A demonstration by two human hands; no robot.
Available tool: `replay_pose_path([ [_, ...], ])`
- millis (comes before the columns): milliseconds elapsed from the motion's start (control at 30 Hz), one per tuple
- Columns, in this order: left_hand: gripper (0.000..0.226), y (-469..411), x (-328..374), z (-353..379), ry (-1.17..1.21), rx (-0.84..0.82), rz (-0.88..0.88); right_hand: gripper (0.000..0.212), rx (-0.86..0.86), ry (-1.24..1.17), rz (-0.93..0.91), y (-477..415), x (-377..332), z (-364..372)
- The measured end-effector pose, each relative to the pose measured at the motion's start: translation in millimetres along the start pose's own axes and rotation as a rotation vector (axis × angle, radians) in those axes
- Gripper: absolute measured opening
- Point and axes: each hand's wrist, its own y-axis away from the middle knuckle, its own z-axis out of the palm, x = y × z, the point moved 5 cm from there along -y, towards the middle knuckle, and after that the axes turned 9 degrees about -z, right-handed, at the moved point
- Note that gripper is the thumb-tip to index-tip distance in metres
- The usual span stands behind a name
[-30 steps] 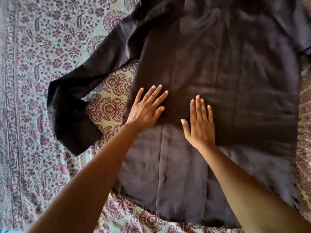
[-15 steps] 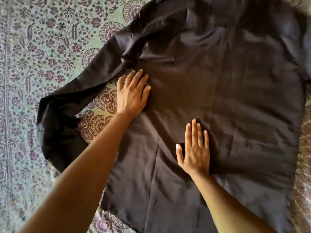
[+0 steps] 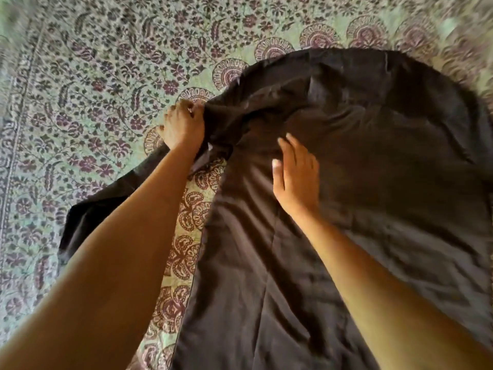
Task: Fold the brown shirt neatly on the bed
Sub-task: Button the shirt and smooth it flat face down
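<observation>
1. My dark brown cloth shirt (image 3: pixel 360 169) lies spread on the bed, over the green bedspread with a maroon flower print (image 3: pixel 93 76). Its long sleeve (image 3: pixel 80 222) trails out to the left under my forearm.
2. My left hand (image 3: pixel 184 126) is clamped on a bunch of cloth where the sleeve meets the body.
3. My right hand (image 3: pixel 296 172) rests on the shirt's body, fingers straight and slightly apart.
4. Half a second ago my left hand lay flat on the shirt's edge; now its fingers have curled round the cloth. My right hand sits further up the shirt than before.
</observation>
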Motion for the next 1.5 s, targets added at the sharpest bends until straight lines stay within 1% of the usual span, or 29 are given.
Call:
replay_pose_path([
  [100, 0.035, -14.6, 19.0, 12.9, 0.027, -0.14, 0.059, 0.039, 0.042, -0.032, 0.023, -80.1, 6.6, 2.4],
  [167, 0.024, -26.7, 24.9, 14.6, 0.078, -0.214, 0.083, 0.034, -0.02, 0.007, 0.007, -122.0, 7.8, 9.9],
  [200, 0.022, -33.9, 25.5, 10.6, 0.125, -0.202, 0.081, 0.034, -0.07, 0.034, 0.002, -138.2, 9.5, 14.5],
  [300, 0.022, -57.8, 23.4, -10.8, 0.216, -0.051, 0.045, 0.038, -0.208, 0.075, 0.044, -178.2, 21.2, 26.4],
  [400, 0.025, -61.7, 25.8, -11.3, 0.132, -0.027, 0.129, 0.052, -0.446, 0.134, 0.064, -197.0, 38.3, 42.3],
  [467, 0.031, -58.4, 30.0, -7.8, 0.113, 0.0, 0.192, 0.058, -0.526, 0.174, 0.042, -201.0, 48.6, 50.6],
  [567, 0.036, -54.4, 39.7, -0.9, 0.057, -0.063, 0.274, 0.058, -0.51, 0.197, 0.005, -204.3, 57.0, 56.4],
  [700, 0.046, -70.6, 42.7, -1.5, 0.112, -0.176, 0.139, 0.058, -0.522, 0.213, -0.034, -212.4, 63.2, 56.9],
  [800, 0.036, -75.5, 55.0, 1.9, 0.09, -0.252, 0.172, 0.058, -0.51, 0.219, -0.019, -212.6, 62.3, 57.3],
  [867, 0.028, -78.1, 65.2, 6.1, 0.095, -0.286, 0.192, 0.057, -0.392, 0.232, -0.039, -206.8, 54.4, 53.0],
  [933, 0.021, -85.8, 68.2, 5.8, 0.104, -0.215, 0.18, 0.056, -0.248, 0.181, -0.123, -197.6, 42.0, 46.6],
  [967, 0.019, -88.2, 67.0, 4.7, 0.12, -0.172, 0.157, 0.055, -0.233, 0.146, -0.175, -191.9, 37.4, 46.2],
  [1033, 0.019, -87.1, 63.1, 4.5, 0.109, -0.086, 0.144, 0.055, -0.3, 0.162, -0.261, -181.5, 36.3, 54.1],
  [1067, 0.02, -82.5, 63.3, 6.2, 0.059, -0.03, 0.174, 0.055, -0.342, 0.194, -0.271, -179.5, 40.5, 58.9],
  [1133, 0.021, -70.5, 66.5, 10.4, -0.051, 0.092, 0.283, 0.055, -0.363, 0.215, -0.25, -184.1, 48.2, 62.8],
  [1200, 0.028, -64.0, 66.9, 14.8, -0.131, 0.166, 0.377, 0.055, -0.381, 0.202, -0.22, -193.3, 49.6, 64.7],
  [1300, 0.037, -66.2, 61.6, 22.8, -0.251, 0.194, 0.484, 0.057, -0.416, 0.198, -0.226, -202.8, 51.4, 65.1],
  [1367, 0.037, -66.2, 60.1, 22.2, -0.289, 0.202, 0.513, 0.057, -0.437, 0.199, -0.254, -204.7, 54.4, 63.5],
  [1433, 0.034, -62.1, 64.9, 17.4, -0.283, 0.249, 0.542, 0.055, -0.454, 0.195, -0.267, -207.0, 54.7, 63.4],
  [1500, 0.033, -49.0, 74.1, 15.5, -0.226, 0.268, 0.605, 0.051, -0.405, 0.154, -0.251, -207.1, 51.8, 59.5],
])
